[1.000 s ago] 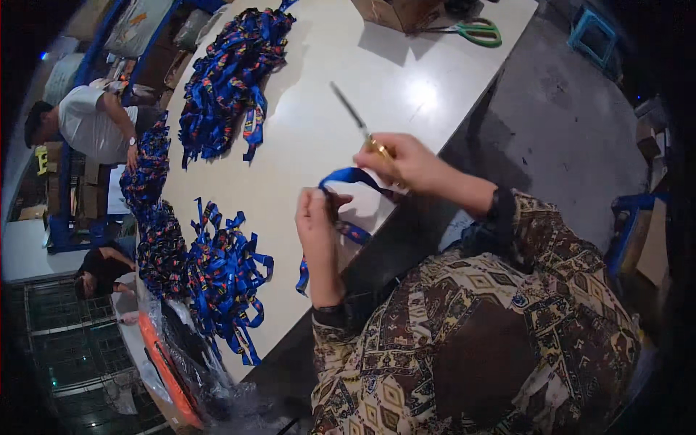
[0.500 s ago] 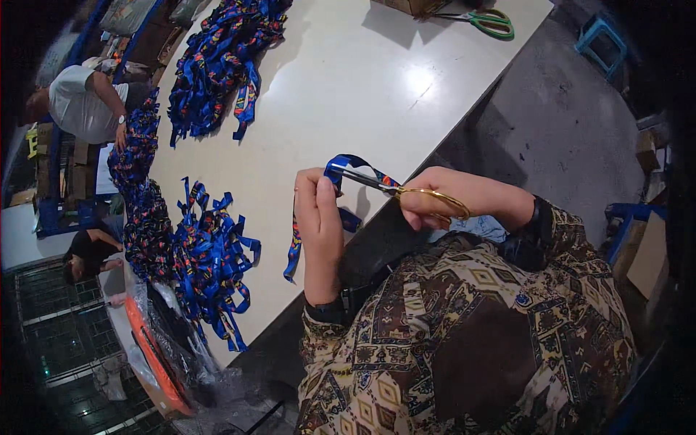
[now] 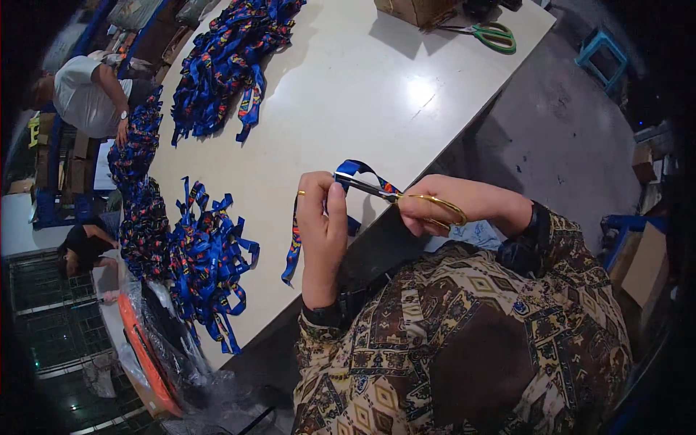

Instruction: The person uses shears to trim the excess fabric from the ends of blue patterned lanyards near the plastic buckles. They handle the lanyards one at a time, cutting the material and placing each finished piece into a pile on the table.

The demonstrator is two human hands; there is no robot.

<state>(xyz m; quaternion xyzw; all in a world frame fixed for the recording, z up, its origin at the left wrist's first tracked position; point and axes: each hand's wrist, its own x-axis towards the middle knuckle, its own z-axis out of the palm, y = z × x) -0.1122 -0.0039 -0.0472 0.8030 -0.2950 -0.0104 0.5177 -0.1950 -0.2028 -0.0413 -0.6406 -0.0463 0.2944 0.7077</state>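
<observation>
My left hand is closed, pinching a blue printed ribbon strap between thumb and fingers. One end of the strap hangs below the hand beside the wrist, and a loop of it arches up toward the right. Gold-handled scissors are gripped in my right hand, fingers around the handles. Their dark blades reach left to the strap at my left fingertips; whether the blades are fully closed is hard to make out. A loose pile of similar straps lies on the table to the left of my hands.
Another strap pile lies at the far left of the white table. Green-handled scissors and a cardboard box sit at the far edge. A blue stool stands on the floor. Two people work along the left side.
Both hands stay close together with the scissors at the strap. The blades look slightly closer together and nearer the left fingertips. The view has shifted a little.
</observation>
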